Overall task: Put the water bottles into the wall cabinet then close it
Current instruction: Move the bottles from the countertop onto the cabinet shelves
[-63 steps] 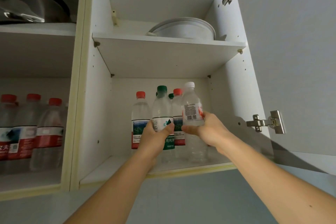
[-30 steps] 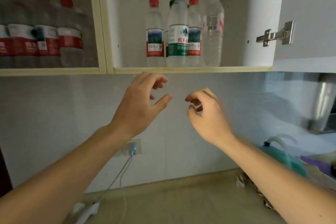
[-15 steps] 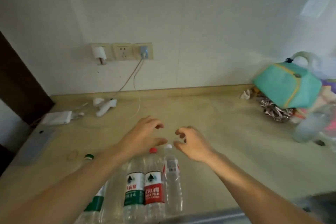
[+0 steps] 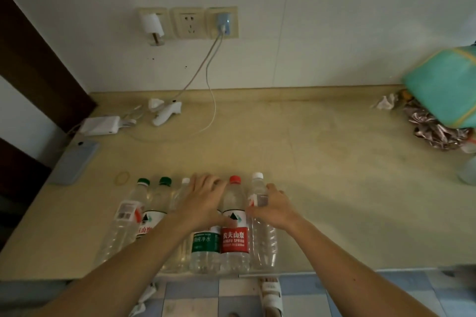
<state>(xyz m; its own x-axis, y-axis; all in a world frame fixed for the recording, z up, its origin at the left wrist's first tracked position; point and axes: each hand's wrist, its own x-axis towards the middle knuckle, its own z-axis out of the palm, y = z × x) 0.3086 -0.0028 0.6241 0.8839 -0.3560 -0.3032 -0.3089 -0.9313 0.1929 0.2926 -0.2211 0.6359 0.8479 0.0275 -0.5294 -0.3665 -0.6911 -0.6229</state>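
Counter [image 4: 322, 162] fills most of the view, beige, wall behind with sockets [image 4: 188, 22] and a plugged charger cable [image 4: 211, 90]. Wall cabinet not in view, so door state unknown. Teal bag [image 4: 448, 85] far right with crumpled foil [image 4: 435, 128] beneath it. Phone [image 4: 74, 159] and white power bank [image 4: 100, 125] far left, rubber band [image 4: 122, 177] just beside the bottles.

Row of water bottles [image 4: 180, 226] stands at the counter's near edge, packed touching each other, six or so; exact count hard because the arms cover some. Red-label bottle [image 4: 235, 229] and clear white-cap bottle [image 4: 260, 226] at the right end, green-label bottle [image 4: 204, 242] beside the red one.

Left hand [image 4: 203, 203] lies over the top of the green-label bottle, fingers spread and slightly bent, thumb against the red-label bottle's shoulder; grip looks not yet closed. Right hand [image 4: 275, 208] is on the clear white-cap bottle, fingers curving round its far side, thumb on the near side; reads as a grip just formed, though motion blur leaves it unsure.

Risks: bottles are tight together and right at the edge, so pulling one out could tip a neighbour off onto the floor. Left hand reaching between caps could knock the red-label bottle. Thin clear bottle may crumple or slip if squeezed loosely on lifting overhead.
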